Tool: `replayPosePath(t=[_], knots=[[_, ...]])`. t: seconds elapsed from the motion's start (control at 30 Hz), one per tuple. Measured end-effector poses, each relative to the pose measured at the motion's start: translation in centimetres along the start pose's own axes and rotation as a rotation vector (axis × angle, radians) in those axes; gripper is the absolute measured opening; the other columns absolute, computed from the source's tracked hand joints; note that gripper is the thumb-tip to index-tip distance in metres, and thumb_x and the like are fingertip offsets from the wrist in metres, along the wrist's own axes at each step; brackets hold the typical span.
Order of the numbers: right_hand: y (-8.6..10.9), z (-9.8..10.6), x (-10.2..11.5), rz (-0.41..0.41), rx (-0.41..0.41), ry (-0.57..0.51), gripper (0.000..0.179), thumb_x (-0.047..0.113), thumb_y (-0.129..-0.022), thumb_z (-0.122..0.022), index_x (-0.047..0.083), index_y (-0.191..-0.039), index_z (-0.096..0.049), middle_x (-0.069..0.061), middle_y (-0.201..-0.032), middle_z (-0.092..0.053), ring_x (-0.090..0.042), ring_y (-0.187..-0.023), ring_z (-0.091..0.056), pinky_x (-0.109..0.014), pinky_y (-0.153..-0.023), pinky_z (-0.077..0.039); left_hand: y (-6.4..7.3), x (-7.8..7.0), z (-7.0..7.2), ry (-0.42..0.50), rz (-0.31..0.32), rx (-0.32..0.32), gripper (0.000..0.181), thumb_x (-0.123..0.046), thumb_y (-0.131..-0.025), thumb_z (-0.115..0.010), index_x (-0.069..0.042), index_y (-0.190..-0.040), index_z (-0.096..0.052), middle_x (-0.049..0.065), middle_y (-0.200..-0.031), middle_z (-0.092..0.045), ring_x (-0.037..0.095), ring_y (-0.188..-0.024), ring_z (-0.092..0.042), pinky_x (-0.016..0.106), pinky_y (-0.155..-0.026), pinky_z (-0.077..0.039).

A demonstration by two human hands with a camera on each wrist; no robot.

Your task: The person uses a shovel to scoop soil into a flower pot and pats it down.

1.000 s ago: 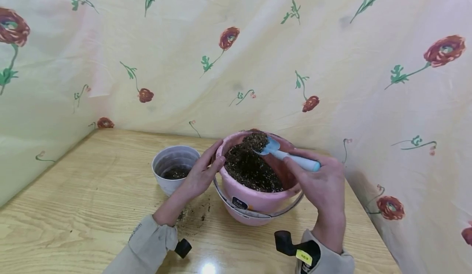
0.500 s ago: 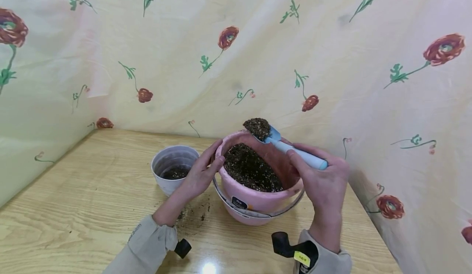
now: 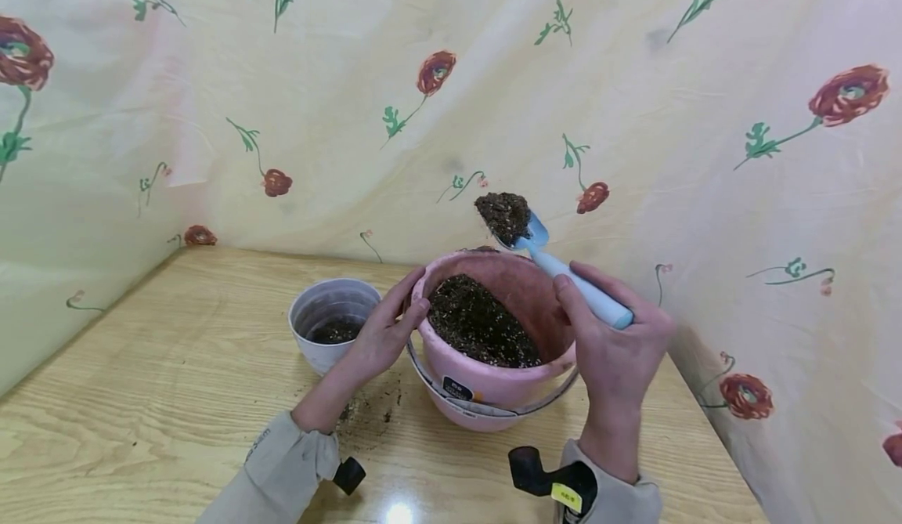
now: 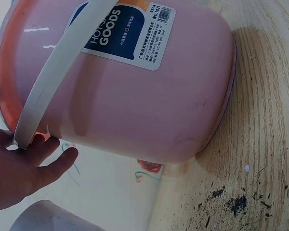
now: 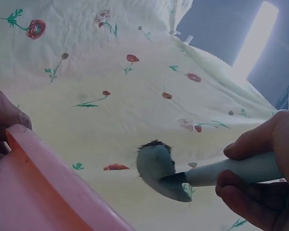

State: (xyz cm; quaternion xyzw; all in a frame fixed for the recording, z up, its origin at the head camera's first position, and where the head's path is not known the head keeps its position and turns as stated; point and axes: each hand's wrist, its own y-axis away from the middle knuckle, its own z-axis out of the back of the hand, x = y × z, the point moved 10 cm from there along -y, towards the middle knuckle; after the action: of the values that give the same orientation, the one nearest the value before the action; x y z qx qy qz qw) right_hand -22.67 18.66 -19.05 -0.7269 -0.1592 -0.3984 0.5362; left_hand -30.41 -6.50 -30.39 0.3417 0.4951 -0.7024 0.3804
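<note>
My right hand (image 3: 620, 344) grips the pale-blue handle of a garden trowel (image 3: 595, 295). Dark soil (image 3: 504, 215) is heaped on its blade, which is raised above the far rim of a pink bucket (image 3: 486, 375). In the right wrist view the trowel (image 5: 156, 168) shows its underside, with soil edging over the top. My left hand (image 3: 380, 337) holds the bucket's left rim, its thumb at the edge. The left wrist view has that hand (image 4: 24, 168) beside the rim and the bucket's handle (image 4: 53, 77). More potting soil (image 3: 479, 324) lies inside the bucket.
A white-grey plant pot (image 3: 317, 354) with a little soil at its bottom stands left of the bucket. Spilled soil (image 3: 373, 414) dots the wooden table (image 3: 176, 399). A flower-patterned cloth (image 3: 338, 156) hangs behind and at both sides.
My right hand has lifted the soil-laden trowel up out of the bucket, from inside it to above the far rim. The left hand and bucket have stayed in place.
</note>
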Motion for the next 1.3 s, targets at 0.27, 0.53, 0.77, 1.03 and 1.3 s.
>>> replayPosePath(t=[0.27, 0.53, 0.77, 1.03, 1.3], knots=[[0.2, 0.0, 0.4, 0.048, -0.025, 0.044, 0.021, 0.004, -0.078, -0.078, -0.002, -0.097, -0.076, 0.0, -0.079, -0.073, -0.009, -0.055, -0.067, -0.018, -0.053, -0.053, 0.0, -0.1, -0.1, 0.001, -0.008, -0.004, 0.053, -0.015, -0.103, -0.046, 0.0, -0.15, -0.027, 0.023, -0.148, -0.036, 0.035, -0.12, -0.05, 0.046, -0.096, -0.045], [0.3, 0.0, 0.5, 0.053, -0.025, 0.079, 0.02, 0.003, -0.078, -0.078, -0.001, -0.098, -0.076, 0.003, -0.08, -0.073, -0.008, -0.055, -0.067, -0.018, -0.053, -0.053, -0.1, 0.0, -0.3, 0.011, -0.004, 0.014, 0.054, -0.016, -0.103, -0.045, -0.001, -0.151, -0.025, 0.023, -0.15, -0.033, 0.035, -0.122, -0.049, 0.045, -0.095, -0.046], [0.3, 0.1, 0.6, 0.064, -0.023, 0.075, 0.019, 0.001, -0.077, -0.077, -0.002, -0.097, -0.076, 0.004, -0.08, -0.073, -0.008, -0.055, -0.067, -0.018, -0.053, -0.053, -0.1, 0.4, -0.4, 0.012, 0.028, 0.015, 0.054, -0.018, -0.103, -0.046, -0.004, -0.151, -0.026, 0.02, -0.152, -0.031, 0.035, -0.127, -0.046, 0.047, -0.099, -0.044], [0.6, -0.4, 1.4, 0.127, -0.018, 0.171, 0.019, 0.004, -0.077, -0.079, 0.002, -0.095, -0.077, -0.011, -0.089, -0.074, -0.004, -0.071, -0.067, -0.017, -0.063, -0.052, -0.1, 0.5, 0.1, 0.022, 0.052, 0.019, 0.053, -0.025, -0.104, -0.044, -0.008, -0.151, -0.028, 0.018, -0.153, -0.03, 0.037, -0.136, -0.036, 0.049, -0.106, -0.036], [0.9, -1.7, 2.3, 0.226, 0.021, 0.155, 0.017, 0.001, -0.075, -0.079, -0.001, -0.092, -0.077, -0.017, -0.085, -0.073, -0.003, -0.076, -0.068, -0.017, -0.065, -0.051, 0.0, 0.2, 1.8, 0.054, 0.081, -0.021, 0.049, -0.029, -0.106, -0.036, -0.009, -0.15, -0.03, 0.017, -0.147, -0.039, 0.035, -0.132, -0.041, 0.052, -0.102, -0.04]])
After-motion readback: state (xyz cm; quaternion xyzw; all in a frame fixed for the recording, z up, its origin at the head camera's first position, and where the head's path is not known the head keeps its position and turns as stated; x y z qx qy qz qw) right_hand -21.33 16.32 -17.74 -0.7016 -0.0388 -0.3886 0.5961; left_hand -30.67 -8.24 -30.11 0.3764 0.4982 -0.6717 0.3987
